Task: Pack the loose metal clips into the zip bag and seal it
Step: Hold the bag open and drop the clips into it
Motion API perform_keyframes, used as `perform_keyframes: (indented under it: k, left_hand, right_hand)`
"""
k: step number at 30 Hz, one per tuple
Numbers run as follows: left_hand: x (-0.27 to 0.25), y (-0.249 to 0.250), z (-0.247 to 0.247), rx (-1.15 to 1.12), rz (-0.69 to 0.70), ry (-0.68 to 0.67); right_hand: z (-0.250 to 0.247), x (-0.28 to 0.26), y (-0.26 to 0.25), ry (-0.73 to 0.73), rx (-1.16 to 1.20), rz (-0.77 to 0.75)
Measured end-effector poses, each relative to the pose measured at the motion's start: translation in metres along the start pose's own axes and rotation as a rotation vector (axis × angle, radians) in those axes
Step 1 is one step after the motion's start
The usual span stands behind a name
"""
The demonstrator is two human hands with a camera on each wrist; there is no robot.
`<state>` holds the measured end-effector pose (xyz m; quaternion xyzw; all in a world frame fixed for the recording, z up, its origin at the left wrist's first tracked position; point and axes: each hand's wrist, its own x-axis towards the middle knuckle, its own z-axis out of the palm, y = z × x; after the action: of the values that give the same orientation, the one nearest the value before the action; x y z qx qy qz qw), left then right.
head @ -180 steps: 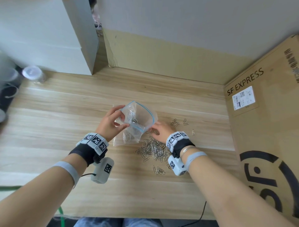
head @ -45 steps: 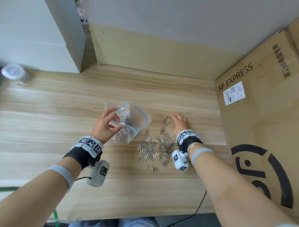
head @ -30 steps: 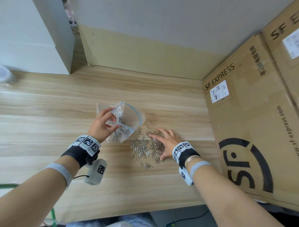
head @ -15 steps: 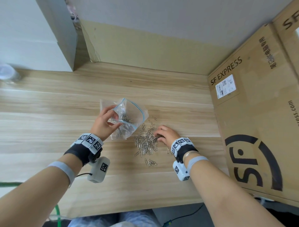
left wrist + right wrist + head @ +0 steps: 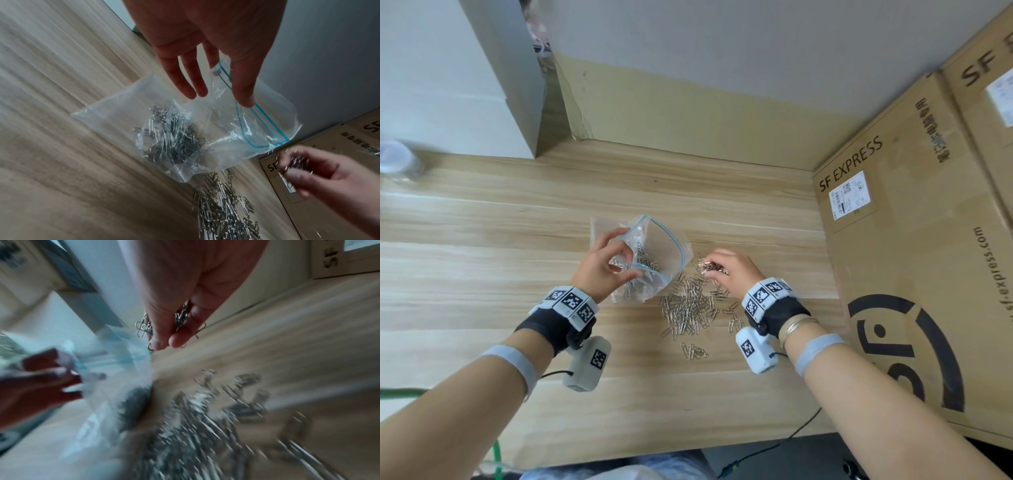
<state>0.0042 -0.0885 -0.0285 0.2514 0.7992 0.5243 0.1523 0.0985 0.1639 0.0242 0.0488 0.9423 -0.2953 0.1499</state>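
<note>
Lifted off the pile since half a second ago, the right hand (image 5: 732, 269) now pinches a bunch of metal clips (image 5: 180, 318) just beside the zip bag (image 5: 654, 260) mouth. Cardboard boxes (image 5: 914, 274) crowd the wooden table (image 5: 482, 246) on the right. The left hand (image 5: 602, 267) pinches the bag's open rim; loose clips (image 5: 688, 308) lie heaped between the hands.

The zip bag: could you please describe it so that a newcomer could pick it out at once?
On the wooden table, left of the SF Express box, the left hand pinches the zip bag by its rim. It lies beside the pile of loose paper clips; it alone is clear plastic with a blue zip line, open, clips inside.
</note>
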Motion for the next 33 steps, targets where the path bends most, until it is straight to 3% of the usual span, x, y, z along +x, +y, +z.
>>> perform_keyframes:
  k: [5,14,20,22,26,33]
  left_hand:
    - [0.002,0.003,0.000,0.008,0.028,0.007]
    - [0.001,0.004,-0.006,-0.006,0.043,0.004]
    - [0.000,0.001,-0.011,-0.014,0.022,0.026]
    - [-0.001,0.001,-0.012,-0.016,0.008,0.035]
    - [-0.002,-0.001,-0.014,-0.012,-0.008,0.050]
    - [-0.003,-0.006,-0.014,-0.001,-0.034,0.040]
  right_hand:
    - [-0.006,0.031,-0.050,-0.007,0.006,-0.162]
    - [0.011,0.063,-0.082,-0.217,-0.057,-0.154]
    - [-0.015,0.051,-0.048,0.055,0.059,0.022]
    - [-0.015,0.050,-0.029,0.064,0.052,0.077]
    - [0.009,0.044,-0.004,-0.125,-0.108,0.100]
    - [0.045,0.039,-0.010,-0.409,-0.416,-0.180]
